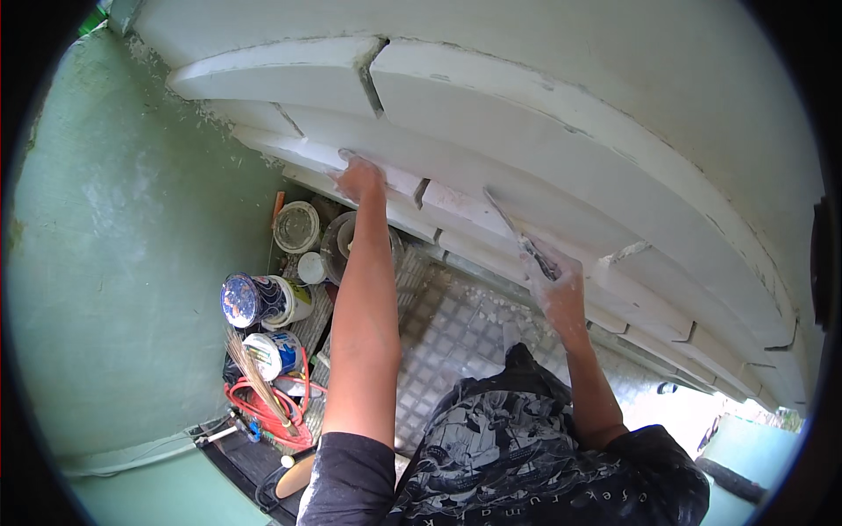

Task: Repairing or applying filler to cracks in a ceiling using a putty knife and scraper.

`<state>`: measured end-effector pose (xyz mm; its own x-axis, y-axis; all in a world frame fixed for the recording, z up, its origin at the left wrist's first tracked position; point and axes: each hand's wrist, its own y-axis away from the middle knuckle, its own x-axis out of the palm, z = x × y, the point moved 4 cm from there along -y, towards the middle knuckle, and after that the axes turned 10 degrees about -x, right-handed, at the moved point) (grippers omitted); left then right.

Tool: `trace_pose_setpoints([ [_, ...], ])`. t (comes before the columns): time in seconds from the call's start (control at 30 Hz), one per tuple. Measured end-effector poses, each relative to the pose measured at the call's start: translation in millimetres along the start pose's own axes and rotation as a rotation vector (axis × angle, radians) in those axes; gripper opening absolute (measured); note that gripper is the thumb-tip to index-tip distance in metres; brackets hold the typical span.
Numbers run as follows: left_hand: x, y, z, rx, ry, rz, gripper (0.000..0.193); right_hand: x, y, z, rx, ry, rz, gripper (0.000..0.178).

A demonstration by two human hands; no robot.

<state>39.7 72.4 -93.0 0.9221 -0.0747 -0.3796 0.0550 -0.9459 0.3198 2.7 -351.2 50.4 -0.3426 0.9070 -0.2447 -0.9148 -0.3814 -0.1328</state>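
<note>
My left hand reaches far forward to a white ledge on the stepped wall. Its fingers are bent against the surface, by a small greyish rounded shape; whether I hold it or it is part of my hand cannot be made out. On the right, my right hand is closed round the handle of a trowel. The trowel's thin metal blade, seen nearly edge-on, points up and left in front of the white bands. White dust or paste coats both hands.
Below the ledges, by the green wall, stand a white bucket, a dark tub and a blue paint bucket. A twig broom and a red hose lie nearer. White crumbs dot the tiled floor.
</note>
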Motion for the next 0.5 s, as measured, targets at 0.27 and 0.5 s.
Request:
trace_pose_setpoints([
  [0.27, -29.1, 8.6, -12.1, -0.074, 0.332, 0.018, 0.074, 11.3, 8.6, 2.4, -0.021, -0.007, 0.040, 0.037],
  [0.5, -9.7, 5.0, -7.5, 0.055, 0.165, 0.003, 0.073, 10.6, -15.3, -5.1, 0.228, -0.114, 0.131, 0.039],
])
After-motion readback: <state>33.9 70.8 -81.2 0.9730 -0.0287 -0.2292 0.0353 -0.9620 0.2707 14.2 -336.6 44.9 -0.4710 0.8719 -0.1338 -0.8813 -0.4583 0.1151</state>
